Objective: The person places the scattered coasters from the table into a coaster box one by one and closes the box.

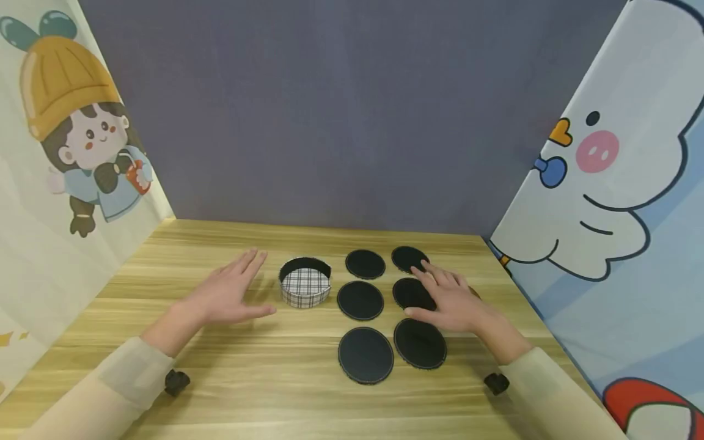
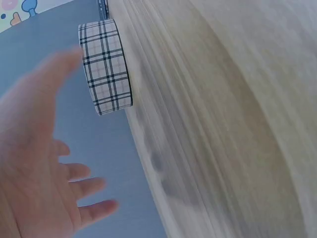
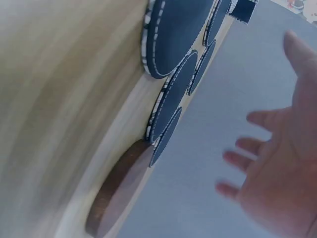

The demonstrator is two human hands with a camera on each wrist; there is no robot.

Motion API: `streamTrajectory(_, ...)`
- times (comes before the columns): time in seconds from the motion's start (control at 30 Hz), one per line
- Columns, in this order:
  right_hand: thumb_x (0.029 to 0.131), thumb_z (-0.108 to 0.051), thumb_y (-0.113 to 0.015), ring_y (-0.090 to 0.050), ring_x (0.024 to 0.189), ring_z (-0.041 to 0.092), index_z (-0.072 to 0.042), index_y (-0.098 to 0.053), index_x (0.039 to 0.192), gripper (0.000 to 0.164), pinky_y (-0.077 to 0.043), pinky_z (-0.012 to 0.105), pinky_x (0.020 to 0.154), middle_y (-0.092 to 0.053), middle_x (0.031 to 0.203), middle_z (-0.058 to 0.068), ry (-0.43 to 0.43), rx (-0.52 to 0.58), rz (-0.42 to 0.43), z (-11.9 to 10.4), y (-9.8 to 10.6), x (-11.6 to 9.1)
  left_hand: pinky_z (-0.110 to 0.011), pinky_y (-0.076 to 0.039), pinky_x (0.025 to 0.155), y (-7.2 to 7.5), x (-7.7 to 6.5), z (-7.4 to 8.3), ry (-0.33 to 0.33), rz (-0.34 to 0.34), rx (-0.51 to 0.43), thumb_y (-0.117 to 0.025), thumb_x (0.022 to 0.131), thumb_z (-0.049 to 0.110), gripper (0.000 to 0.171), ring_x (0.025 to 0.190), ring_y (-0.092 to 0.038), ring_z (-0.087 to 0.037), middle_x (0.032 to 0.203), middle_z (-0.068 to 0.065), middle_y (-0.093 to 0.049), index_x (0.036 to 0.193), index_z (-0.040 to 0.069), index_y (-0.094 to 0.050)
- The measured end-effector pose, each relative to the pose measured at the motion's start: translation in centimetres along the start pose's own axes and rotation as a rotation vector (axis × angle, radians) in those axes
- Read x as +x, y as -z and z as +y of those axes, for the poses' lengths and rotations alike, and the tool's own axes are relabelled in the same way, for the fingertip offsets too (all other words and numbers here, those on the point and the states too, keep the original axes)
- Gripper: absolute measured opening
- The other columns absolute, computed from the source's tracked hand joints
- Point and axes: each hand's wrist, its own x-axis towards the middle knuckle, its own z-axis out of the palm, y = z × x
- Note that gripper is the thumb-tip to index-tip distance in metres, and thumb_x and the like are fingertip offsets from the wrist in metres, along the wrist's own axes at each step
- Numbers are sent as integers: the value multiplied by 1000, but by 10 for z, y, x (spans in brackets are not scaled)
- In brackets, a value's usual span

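Several round black coasters lie in two columns on the wooden table (image 1: pixel 220 391); one is at the near middle (image 1: pixel 365 355), another at the far right (image 1: pixel 407 258). A round plaid-lined holder (image 1: pixel 305 282) (image 2: pixel 106 67) stands to their left, empty inside. My left hand (image 1: pixel 231 293) (image 2: pixel 37 168) hovers flat and open just left of the holder, holding nothing. My right hand (image 1: pixel 448 299) (image 3: pixel 282 163) is spread open above the right column of coasters (image 3: pixel 173 29), covering part of the middle one (image 1: pixel 409 294). A brown wooden disc (image 3: pixel 116 191) lies beside the coasters, under my right hand.
A grey wall closes the back of the table. Cartoon-printed curtains hang on the left (image 1: pixel 60 183) and right (image 1: pixel 616 201) sides. Small black wrist-camera mounts (image 1: pixel 176 382) sit at both sleeves.
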Motion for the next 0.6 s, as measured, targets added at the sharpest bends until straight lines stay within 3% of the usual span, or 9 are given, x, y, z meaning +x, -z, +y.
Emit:
streamTrajectory(0.03,105,-65,-64,-52,151,48,-13,-35,173,90,-30,79,123,-30,179,24,20,27,-5,1,0,-1,-76,-35,125,-1,1,-1,2,0,-31,-68,95,77,121,159,-35,-57,179,-32,-21,177,9,-12)
streamTrajectory(0.1,105,-58,-69,-65,137,41,-12,-46,167,81,-46,72,116,-43,171,24,51,103,-21,5,1,-5,-74,-46,119,-3,5,-2,-3,-3,-121,-73,98,67,115,150,-48,-58,173,-35,-32,177,7,-14)
streamTrajectory(0.2,105,-51,-73,-74,120,30,-12,-58,158,67,-60,61,104,-57,158,18,77,225,-50,11,0,-10,-69,-52,114,-6,13,-5,-14,-28,-283,-78,99,57,110,140,-60,-53,166,-35,-43,175,5,-18)
streamTrajectory(0.33,103,-47,-77,-71,124,32,-13,-65,151,59,-61,59,101,-64,148,10,93,305,-52,22,-4,-19,-67,-54,114,-11,24,-9,-23,-79,-436,-81,97,54,111,137,-63,-47,164,-30,-47,175,5,-20)
streamTrajectory(0.6,103,-43,-78,-67,124,33,-12,-67,149,57,-61,50,101,-65,144,4,78,351,-54,35,-11,-40,-56,-59,110,-22,48,-10,37,-148,-597,-87,92,54,121,133,-65,-39,166,-28,-43,177,10,-13)
